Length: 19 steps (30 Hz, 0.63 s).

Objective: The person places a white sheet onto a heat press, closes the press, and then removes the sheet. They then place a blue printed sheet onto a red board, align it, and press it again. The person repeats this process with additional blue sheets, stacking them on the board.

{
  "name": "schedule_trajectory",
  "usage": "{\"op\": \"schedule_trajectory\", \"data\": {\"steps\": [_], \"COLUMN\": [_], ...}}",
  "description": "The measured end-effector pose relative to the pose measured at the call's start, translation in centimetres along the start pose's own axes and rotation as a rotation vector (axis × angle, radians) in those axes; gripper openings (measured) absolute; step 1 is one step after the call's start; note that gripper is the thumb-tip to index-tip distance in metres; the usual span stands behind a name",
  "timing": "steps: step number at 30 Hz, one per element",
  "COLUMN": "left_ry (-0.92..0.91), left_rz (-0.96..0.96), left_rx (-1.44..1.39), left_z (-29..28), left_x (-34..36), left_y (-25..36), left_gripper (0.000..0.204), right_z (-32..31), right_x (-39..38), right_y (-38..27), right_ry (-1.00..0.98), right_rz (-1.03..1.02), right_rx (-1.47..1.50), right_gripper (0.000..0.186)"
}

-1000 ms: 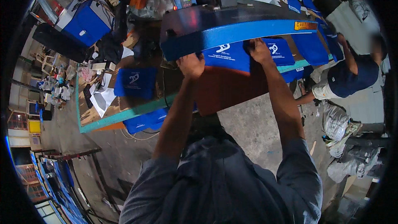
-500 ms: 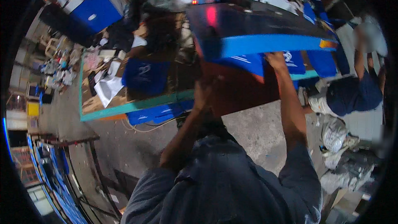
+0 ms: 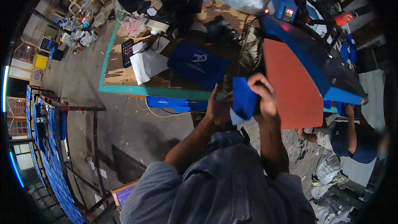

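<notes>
A folded blue cloth piece [image 3: 243, 96], with a pale patch at its lower corner, is pinched in my right hand [image 3: 265, 93]. My left hand [image 3: 218, 108] is close by on the cloth's left side, fingers stretched and apart; I cannot tell whether it touches the cloth. Right of my hands is the heat press, its flat orange-red pad [image 3: 292, 87] exposed. The press's blue-edged upper plate [image 3: 319, 58] is swung aside to the right. On the table beyond my left hand lies a blue cloth bag [image 3: 198, 64] with a white print.
The wooden table has a green edge [image 3: 137, 91]. White paper [image 3: 147, 67], a phone [image 3: 127, 52] and cables lie on it. A control box [image 3: 283, 8] glows red behind the press. Another person [image 3: 350, 139] bends at the right. A metal rack [image 3: 62, 149] stands left.
My right hand has come away from the press and now holds the blue cloth in front of me. My left hand has drawn near it. The view has turned left.
</notes>
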<state>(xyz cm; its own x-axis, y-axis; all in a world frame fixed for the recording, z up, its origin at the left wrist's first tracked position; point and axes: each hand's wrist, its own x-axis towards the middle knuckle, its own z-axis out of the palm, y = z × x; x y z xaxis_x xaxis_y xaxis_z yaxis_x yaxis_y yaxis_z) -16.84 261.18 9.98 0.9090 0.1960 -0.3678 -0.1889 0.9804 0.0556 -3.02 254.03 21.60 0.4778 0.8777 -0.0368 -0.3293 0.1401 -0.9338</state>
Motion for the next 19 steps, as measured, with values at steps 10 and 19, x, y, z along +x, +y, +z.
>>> {"op": "schedule_trajectory", "data": {"steps": [10, 19], "left_ry": [-0.646, 0.535], "left_rz": [0.114, 0.553], "left_rx": [-0.165, 1.152], "left_z": [-3.8, -14.5], "left_x": [-2.7, 4.9], "left_y": [14.1, 31.8], "left_gripper": [0.091, 0.07], "right_z": [4.9, -4.1], "right_x": [10.1, 15.9], "right_y": [5.4, 20.9], "right_ry": [-0.036, 0.212], "right_rz": [-0.145, -0.203], "right_rx": [0.353, -0.436], "right_gripper": [0.018, 0.025]}}
